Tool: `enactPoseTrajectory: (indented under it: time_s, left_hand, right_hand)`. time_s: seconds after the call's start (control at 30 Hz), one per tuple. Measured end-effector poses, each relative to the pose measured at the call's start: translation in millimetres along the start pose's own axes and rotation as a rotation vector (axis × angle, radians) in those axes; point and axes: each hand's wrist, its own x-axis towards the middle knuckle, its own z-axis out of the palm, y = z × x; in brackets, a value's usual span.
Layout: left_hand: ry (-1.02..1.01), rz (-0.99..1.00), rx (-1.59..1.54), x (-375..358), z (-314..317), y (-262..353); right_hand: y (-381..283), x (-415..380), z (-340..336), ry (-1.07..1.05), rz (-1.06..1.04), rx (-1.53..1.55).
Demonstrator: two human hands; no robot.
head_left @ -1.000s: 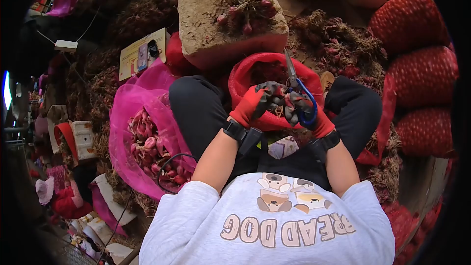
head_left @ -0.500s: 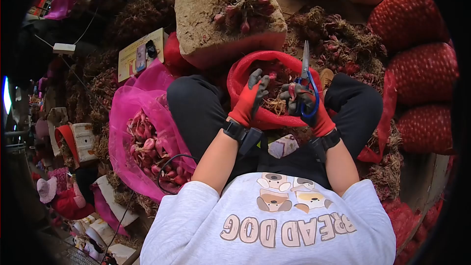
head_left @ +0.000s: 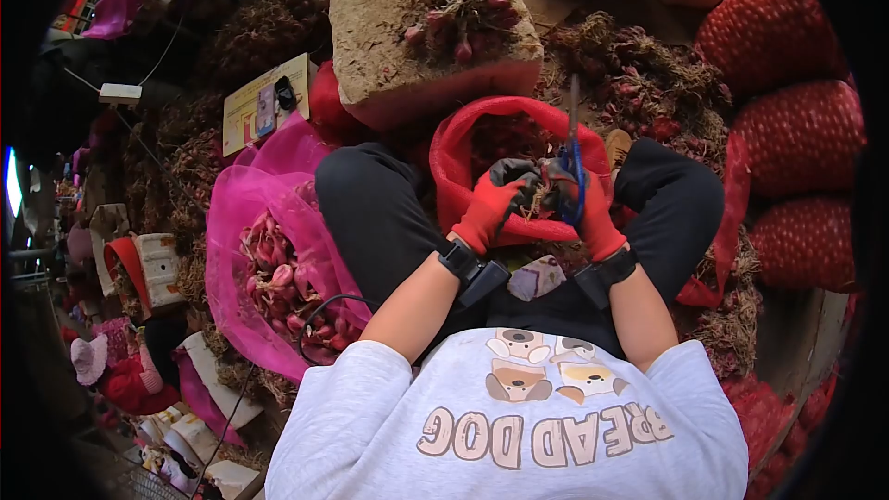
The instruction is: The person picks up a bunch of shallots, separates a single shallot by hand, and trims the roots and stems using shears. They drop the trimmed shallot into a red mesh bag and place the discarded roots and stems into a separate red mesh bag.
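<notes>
Over the red mesh bag (head_left: 446, 143) my two gloved hands come together, fingertips meeting. My right hand (head_left: 585, 193) is closed on blue-handled scissors (head_left: 575, 162), whose blades point away from me. My left hand (head_left: 501, 200) has its fingers curled in against the right one; whatever they pinch is hidden by the gloves. Some dry strands show just below the fingers. Inside the bag's mouth lie dry stalks and reddish bits. A bunch of shallots (head_left: 463, 18) with dry roots rests on the foam block (head_left: 380, 46) beyond the bag.
Left of my knee, a pink mesh bag (head_left: 231, 268) holds peeled-looking shallots (head_left: 278, 273). Filled red sacks (head_left: 801, 130) are stacked at right. Heaps of dried shallots (head_left: 648, 74) lie behind the bag. A phone (head_left: 267, 109) sits on a board. Another person (head_left: 130, 375) sits far left.
My left hand has moved right and closed in against my right hand. The scissors have turned more edge-on. A shallot seen in my right hand earlier is now hidden.
</notes>
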Motion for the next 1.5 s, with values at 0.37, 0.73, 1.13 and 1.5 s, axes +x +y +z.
enactPoseTrajectory:
  time_s: [0.37, 0.73, 1.13, 1.5]
  left_hand:
    - [-0.217, -0.006, -0.123, 1.4, -2.7, 7.5]
    - [-0.078, -0.078, -0.268, 8.4, -15.6, -5.5]
    - [-0.186, 0.068, 0.282, -12.6, 7.3, 16.3]
    - [-0.023, 0.233, 0.615, -10.7, 3.3, 7.3]
  right_hand:
    - [-17.9, -6.3, 11.9, -0.046, 0.122, 0.144]
    - [-2.7, -6.1, 5.7, -0.012, 0.0, -0.066]
    - [-17.7, -2.0, 9.2, 0.061, -0.274, -0.647]
    - [-2.3, 4.6, 11.1, -0.041, -0.293, -0.413]
